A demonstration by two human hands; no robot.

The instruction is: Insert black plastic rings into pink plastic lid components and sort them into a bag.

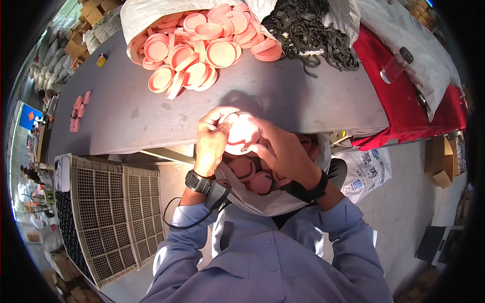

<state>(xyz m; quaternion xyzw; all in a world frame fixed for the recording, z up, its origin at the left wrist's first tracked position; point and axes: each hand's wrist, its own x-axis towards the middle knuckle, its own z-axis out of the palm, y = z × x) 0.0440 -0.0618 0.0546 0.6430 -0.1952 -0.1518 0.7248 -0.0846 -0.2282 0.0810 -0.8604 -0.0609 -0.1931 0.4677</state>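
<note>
Just off the table's near edge, a round pink plastic lid [242, 133] is held up in bright light that washes out part of it. My left hand [212, 134] is closed on its left side. At the other side, my right hand [281, 151] also grips it, with thumb and fingers at the rim. A thin dark band [259, 135] shows along the lid's edge; how far round it runs is hidden by my fingers. Below my hands, a white sack [262, 202] lies open at my lap with pink lids [260, 182] in it, some with dark bands.
A sack [132, 25] spills plain pink lids [221, 54] onto the grey table [166, 118]. Beside them lies a heap of black bands [308, 30]. A glass [396, 65] stands on red cloth [376, 70]. Plastic crates [108, 212] are at left, a cardboard box [438, 160] at right.
</note>
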